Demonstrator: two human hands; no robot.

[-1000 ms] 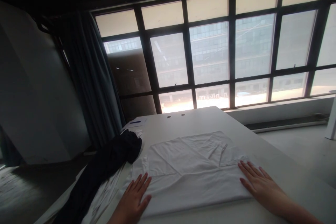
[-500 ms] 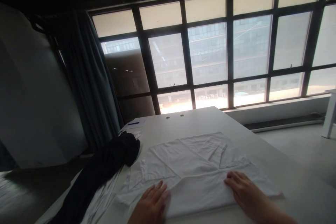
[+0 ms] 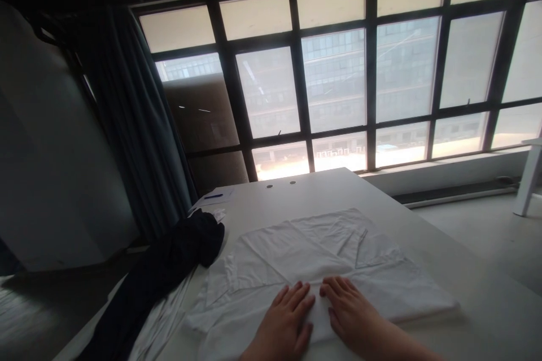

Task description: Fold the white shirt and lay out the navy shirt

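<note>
A white shirt (image 3: 305, 248) lies folded and spread on the white table, its sleeve-like parts turned in and creases running across it. My left hand (image 3: 285, 316) rests flat on its near part, fingers stretched out. Close beside it, my right hand (image 3: 349, 307) lies on the same cloth with its fingers slightly bent and nothing seen in them. A narrow gap separates the two hands. The shirt's near edge is partly hidden by my hands and forearms.
A dark garment (image 3: 169, 265) lies along the table's left side, over some white cloth (image 3: 163, 316). At the far left corner is paper with a blue pen (image 3: 213, 196). Beyond the white table (image 3: 313, 186) stand large windows and a dark curtain (image 3: 139, 124).
Both hands have moved inward over the shirt, the left to the right and the right to the left, and are now close together near the middle. The shirt lies about the same.
</note>
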